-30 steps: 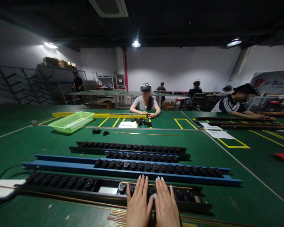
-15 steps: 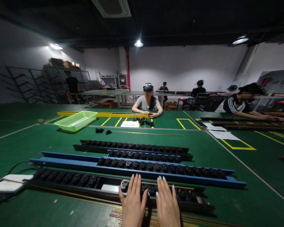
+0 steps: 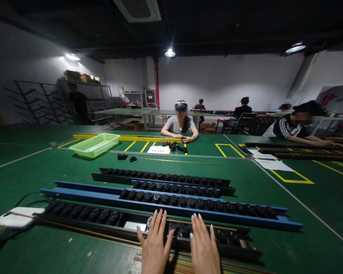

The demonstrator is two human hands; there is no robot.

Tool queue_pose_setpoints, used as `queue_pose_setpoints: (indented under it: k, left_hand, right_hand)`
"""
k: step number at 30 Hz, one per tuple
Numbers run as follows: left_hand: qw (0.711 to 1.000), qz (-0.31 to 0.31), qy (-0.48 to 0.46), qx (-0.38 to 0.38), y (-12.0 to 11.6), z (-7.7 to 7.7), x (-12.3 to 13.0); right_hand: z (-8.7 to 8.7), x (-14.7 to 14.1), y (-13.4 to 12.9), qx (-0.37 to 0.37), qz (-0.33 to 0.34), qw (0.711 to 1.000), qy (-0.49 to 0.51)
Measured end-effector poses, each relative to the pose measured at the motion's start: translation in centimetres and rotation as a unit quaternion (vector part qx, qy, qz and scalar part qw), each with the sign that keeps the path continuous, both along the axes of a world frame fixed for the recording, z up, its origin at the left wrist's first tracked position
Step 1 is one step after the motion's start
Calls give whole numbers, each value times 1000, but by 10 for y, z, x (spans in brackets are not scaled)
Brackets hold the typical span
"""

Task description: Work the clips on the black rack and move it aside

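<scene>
Both hands are released, palms down and fingers stretched out, over the near black channel [image 3: 240,249], which lies lengthwise from left to right across the near part of the green table [image 3: 45,171]. The left hand [image 3: 154,245] has its fingers slightly spread and its thumb toward the right; the right hand [image 3: 205,243] lies just beside it, fingers closer together. Whether the fingertips press on the parts beneath, I cannot tell. Black sockets [image 3: 94,215] sit in rows inside the channel, with a pale panel [image 3: 135,226] showing just left of the left hand. A thin gold rod [image 3: 227,228] runs over the sockets on the right, passing behind the right hand's fingers. More brass rods [image 3: 183,263] lie on the near side, partly under the hands. Farther off stands a blue channel [image 3: 82,193] filled with similar sockets, and at far left a green basket [image 3: 95,151] rests near a yellow rail [image 3: 143,138]
</scene>
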State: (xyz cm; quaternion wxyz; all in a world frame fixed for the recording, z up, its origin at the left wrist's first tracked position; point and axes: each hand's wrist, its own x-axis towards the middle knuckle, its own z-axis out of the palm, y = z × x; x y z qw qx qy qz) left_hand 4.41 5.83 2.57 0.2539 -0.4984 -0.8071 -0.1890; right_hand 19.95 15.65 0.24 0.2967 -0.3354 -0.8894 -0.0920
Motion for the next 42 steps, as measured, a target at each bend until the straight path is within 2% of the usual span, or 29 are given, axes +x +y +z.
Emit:
queue_pose_setpoints:
  k: [3,8,10,13,19,26,32,37,42]
  left_hand:
    - [1000,-4,-20,2,1,-2,1]
    - [996,-44,-75,-11,-2,-3,-9]
    - [995,-36,-92,-12,-5,-4,-15]
    - [997,-17,-81,-3,-9,-5,-21]
    - [999,-26,-32,6,-9,-2,-26]
    - [1000,-6,-28,12,-9,4,-16]
    - [999,-31,-22,-14,-12,3,-5]
    - [1000,-23,10,12,-9,6,-1]
    - [1000,5,10,26,-2,7,12]
  right_hand:
    - [1,0,0,-2,0,1000,7]
    - [-1,0,2,10,6,1000,-1]
    - [-4,0,3,17,6,1000,-5]
    - [-5,1,3,12,5,1000,-4]
    - [0,0,-2,-24,-8,1000,-4]
    - [4,-1,-6,-42,-11,999,-6]
    - [6,-2,-7,-28,-8,999,25]
    - [10,-2,-8,-32,-6,999,27]
    - [7,0,-6,-25,-9,1000,7]
